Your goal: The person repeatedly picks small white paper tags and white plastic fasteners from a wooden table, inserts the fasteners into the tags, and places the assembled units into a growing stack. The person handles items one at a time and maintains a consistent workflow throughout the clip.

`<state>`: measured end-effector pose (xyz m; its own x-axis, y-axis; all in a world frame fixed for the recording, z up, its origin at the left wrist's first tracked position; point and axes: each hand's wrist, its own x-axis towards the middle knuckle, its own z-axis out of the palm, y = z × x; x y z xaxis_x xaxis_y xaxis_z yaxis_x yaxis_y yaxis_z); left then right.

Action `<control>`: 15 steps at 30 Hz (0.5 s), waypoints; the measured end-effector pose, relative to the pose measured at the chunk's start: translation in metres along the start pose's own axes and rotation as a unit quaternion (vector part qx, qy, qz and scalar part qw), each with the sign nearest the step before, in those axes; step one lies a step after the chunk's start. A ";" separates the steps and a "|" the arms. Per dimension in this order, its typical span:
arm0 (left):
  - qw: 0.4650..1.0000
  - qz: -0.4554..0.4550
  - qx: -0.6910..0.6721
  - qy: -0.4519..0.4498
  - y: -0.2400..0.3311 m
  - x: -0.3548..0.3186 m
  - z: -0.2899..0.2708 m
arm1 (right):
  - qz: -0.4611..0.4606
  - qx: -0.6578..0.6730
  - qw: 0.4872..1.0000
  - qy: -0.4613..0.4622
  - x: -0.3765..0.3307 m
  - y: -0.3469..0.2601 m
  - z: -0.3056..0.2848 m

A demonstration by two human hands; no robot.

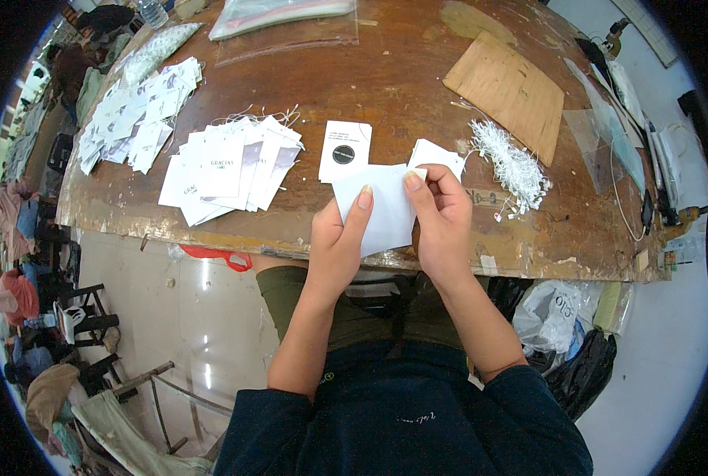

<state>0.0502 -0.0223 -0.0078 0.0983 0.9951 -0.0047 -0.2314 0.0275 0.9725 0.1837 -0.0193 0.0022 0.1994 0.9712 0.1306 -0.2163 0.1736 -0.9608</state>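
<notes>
Watching remotely, I see the left hand [336, 242] and right hand [447, 226] both pinching the white card [376, 214] at the bench [405, 87]'s 6 o'clock edge. From it, printed cards [342, 135] lie at 11 o'clock, tags [225, 176] at 10, strings [514, 170] between 2 and 3.

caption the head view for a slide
Left hand and right hand hold a white rectangular paper card at a worn brown wooden table near piled white strings.

A dark navy short-sleeved shirt [370, 436] bears small white script [415, 417] above olive-green shorts [283, 297].
</notes>
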 end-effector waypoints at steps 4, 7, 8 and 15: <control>1.000 -0.017 0.026 0.002 0.002 0.000 0.000 | 0.012 0.002 1.000 -0.004 0.000 -0.002 0.003; 1.000 -0.011 0.005 0.009 0.002 -0.001 0.002 | 0.012 0.004 1.000 -0.008 0.001 -0.004 0.002; 1.000 -0.009 -0.005 0.014 0.003 -0.001 0.003 | 0.021 0.003 1.000 -0.013 0.001 -0.004 0.001; 0.999 0.019 0.016 0.023 0.002 -0.001 0.006 | 0.000 -0.026 0.999 -0.024 0.001 -0.003 -0.005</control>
<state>0.0552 -0.0240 -0.0041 0.0461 0.9987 0.0216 -0.2036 -0.0118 0.9790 0.1892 -0.0193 0.0042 0.1539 0.9781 0.1400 -0.1663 0.1653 -0.9721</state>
